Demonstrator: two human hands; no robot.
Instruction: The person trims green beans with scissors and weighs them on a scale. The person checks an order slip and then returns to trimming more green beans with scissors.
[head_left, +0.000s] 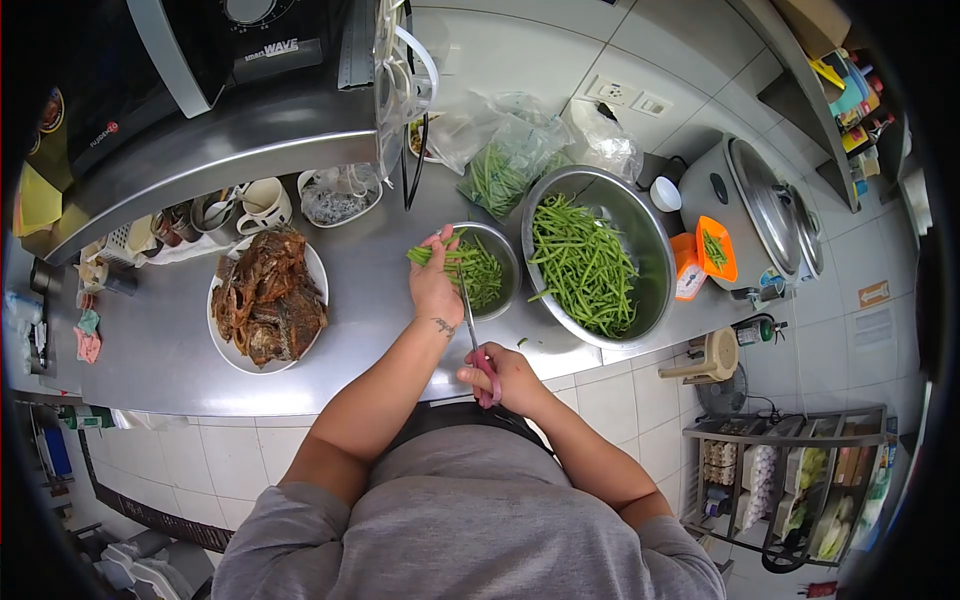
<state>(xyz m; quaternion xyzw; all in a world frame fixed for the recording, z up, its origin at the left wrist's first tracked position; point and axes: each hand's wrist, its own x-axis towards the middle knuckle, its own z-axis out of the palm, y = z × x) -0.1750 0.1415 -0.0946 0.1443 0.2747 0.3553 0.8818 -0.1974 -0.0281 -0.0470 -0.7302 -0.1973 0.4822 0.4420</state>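
Note:
My left hand [437, 285] is closed around a small bunch of green beans [420, 254] at the left rim of a small metal bowl [514, 283]. Cut bean pieces [484, 272] lie inside that bowl. In my right hand [515, 380] is a pair of scissors [487, 385] with pink handles, its blades pointing up toward the beans by my left hand. Whether the blades touch the beans I cannot tell. Just right of the small bowl stands a large metal basin [655, 318] holding many long green beans [582, 262].
A white plate [222, 335] of fried fish [270, 300] sits on the steel counter [370, 360] to the left. Behind the bowls is a plastic bag [500, 175] of beans. An orange scale [700, 262] and a large cooker [745, 200] stand at right; a metal shelf [300, 150] overhangs the back left.

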